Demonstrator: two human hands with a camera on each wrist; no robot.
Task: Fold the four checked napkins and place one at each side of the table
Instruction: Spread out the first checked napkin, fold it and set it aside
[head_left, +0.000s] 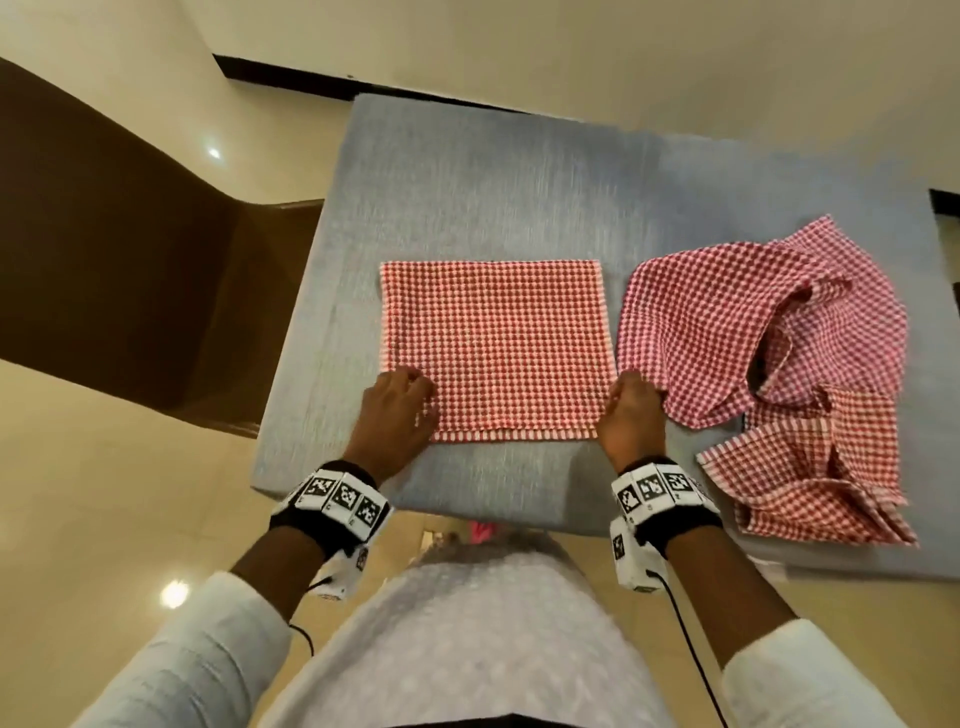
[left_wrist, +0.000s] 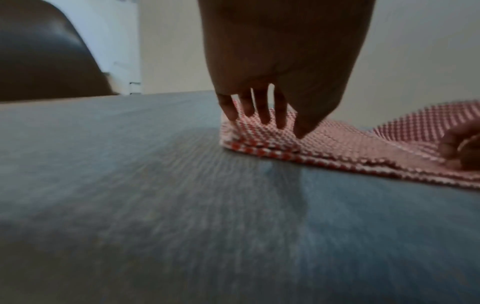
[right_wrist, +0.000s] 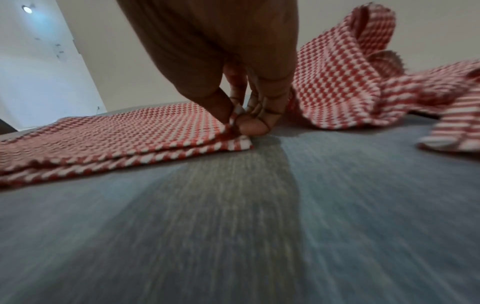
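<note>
**Operator:** Head view: I see the half-folded napkin (head_left: 493, 348) lying flat at the table's (head_left: 467, 182) centre, its doubled hem along the 6 o'clock edge, long axis running 9 to 3 o'clock. My left hand (head_left: 397, 410) sits on its 7 o'clock corner, my right hand (head_left: 631, 415) on its 5 o'clock corner.

**Observer:** Grip state?

**Operator:** Right thumb and fingers (right_wrist: 250, 125) pinch the corner layers together. Left fingers (left_wrist: 262, 111) point down onto the cloth; whether they pinch or only press, I cannot tell.

**Observer:** What does the next fold turn on?

**Operator:** Both hands are equally near. I judge the second fold runs across the long axis, one short edge carried over to the other.

**Observer:** The others?

**Operator:** Crumpled napkins (head_left: 769, 322) lie heaped at 3 o'clock, just beside my right hand.
</note>
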